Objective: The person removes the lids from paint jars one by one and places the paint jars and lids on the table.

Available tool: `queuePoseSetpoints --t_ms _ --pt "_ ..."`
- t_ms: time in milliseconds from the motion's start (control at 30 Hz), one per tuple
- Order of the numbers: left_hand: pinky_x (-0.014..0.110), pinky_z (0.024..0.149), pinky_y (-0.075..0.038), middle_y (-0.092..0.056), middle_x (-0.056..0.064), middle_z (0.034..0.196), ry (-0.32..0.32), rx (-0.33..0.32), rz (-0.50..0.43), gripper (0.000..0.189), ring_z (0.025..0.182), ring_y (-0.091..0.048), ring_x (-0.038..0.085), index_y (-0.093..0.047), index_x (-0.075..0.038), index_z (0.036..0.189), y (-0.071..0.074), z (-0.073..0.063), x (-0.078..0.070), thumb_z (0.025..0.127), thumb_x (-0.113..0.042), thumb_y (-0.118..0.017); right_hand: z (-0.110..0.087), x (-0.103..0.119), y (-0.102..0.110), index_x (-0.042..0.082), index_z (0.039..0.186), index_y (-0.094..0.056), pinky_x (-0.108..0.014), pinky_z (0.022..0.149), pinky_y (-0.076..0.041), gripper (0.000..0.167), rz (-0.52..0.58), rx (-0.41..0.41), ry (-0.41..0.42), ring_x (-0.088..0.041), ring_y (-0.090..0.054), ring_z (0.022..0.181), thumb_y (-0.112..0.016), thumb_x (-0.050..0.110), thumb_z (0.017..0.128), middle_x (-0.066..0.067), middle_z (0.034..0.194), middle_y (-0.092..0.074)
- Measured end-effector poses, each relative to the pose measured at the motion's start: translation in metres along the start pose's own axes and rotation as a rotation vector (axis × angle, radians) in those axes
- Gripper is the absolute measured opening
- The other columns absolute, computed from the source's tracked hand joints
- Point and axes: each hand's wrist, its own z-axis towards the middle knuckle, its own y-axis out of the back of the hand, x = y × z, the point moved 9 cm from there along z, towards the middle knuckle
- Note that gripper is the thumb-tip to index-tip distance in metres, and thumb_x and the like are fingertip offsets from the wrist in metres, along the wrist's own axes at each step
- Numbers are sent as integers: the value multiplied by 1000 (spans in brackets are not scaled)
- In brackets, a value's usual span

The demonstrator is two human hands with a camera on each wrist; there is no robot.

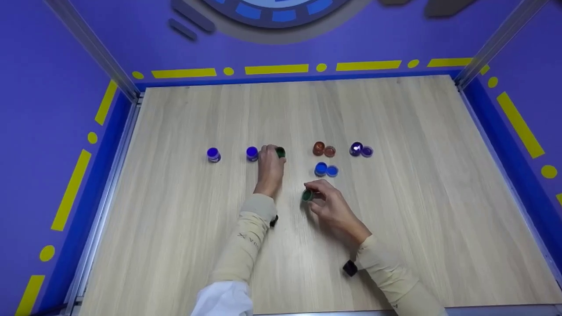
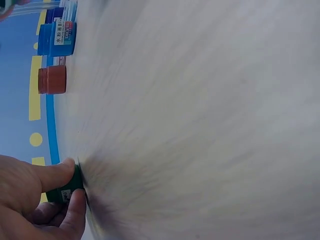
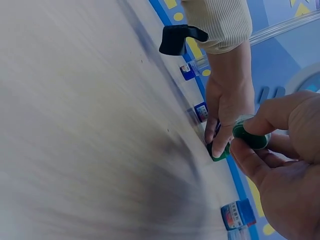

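Observation:
My left hand (image 1: pixel 271 170) grips a small green paint jar (image 1: pixel 280 152) that stands on the table. In the left wrist view, thumb and fingers close around the sides of this jar (image 2: pixel 65 193). Nearer the front, my right hand (image 1: pixel 334 207) pinches a round green lid (image 1: pixel 307 195) between thumb and fingertips, with its green inside facing the head camera. The right wrist view shows the lid (image 3: pixel 252 138) held up, apart from the jar. Just left of my left hand stands a capped purple-blue jar (image 1: pixel 252 153).
Another purple-blue jar (image 1: pixel 214 154) stands farther left. To the right are open jars, each with its lid beside it: an orange-brown jar (image 1: pixel 318 148), a blue jar (image 1: pixel 321 169) and a purple jar (image 1: pixel 356 149). Blue walls (image 1: pixel 281 52) edge the wooden table (image 1: pixel 184 245).

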Motion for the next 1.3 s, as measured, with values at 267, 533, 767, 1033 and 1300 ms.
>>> queuePoseSetpoints --t_ms 267,533,767,1033,1300 --pt "42 103 -46 -62 22 118 8 -16 13 35 115 -58 38 -63 9 123 0 4 -1 93 -3 -75 15 6 -2 -9 133 -61 -42 101 -51 52 -33 -35 -60 -31 -62 115 -73 -19 83 -16 121 -59" --pt "41 102 -46 -62 21 118 14 -10 20 33 114 -59 37 -63 8 122 0 4 0 93 -4 -74 51 21 -3 -10 136 -59 -43 90 -55 52 -237 -146 -41 -29 -64 102 -73 -12 86 -20 119 -55" --pt "41 101 -47 -62 21 118 -5 -22 22 32 114 -59 36 -62 8 122 1 2 -1 94 -4 -73 79 24 2 -10 136 -59 -43 92 -54 50 -227 -261 -41 -31 -64 104 -72 -11 88 -23 122 -53" --pt "41 100 -47 -62 20 115 -6 -25 58 33 112 -60 35 -62 7 121 -1 3 -4 93 -3 -74 96 7 -5 -10 139 -56 -44 99 -50 51 -174 -339 -112 -33 -59 114 -66 -15 89 -24 125 -53" --pt "41 100 -48 -62 20 114 -7 -37 68 33 111 -61 35 -62 7 120 0 4 -2 92 -4 -76 103 -10 -11 -10 133 -61 -44 101 -50 45 -185 -365 -188 -34 -60 115 -66 -14 88 -24 123 -54"
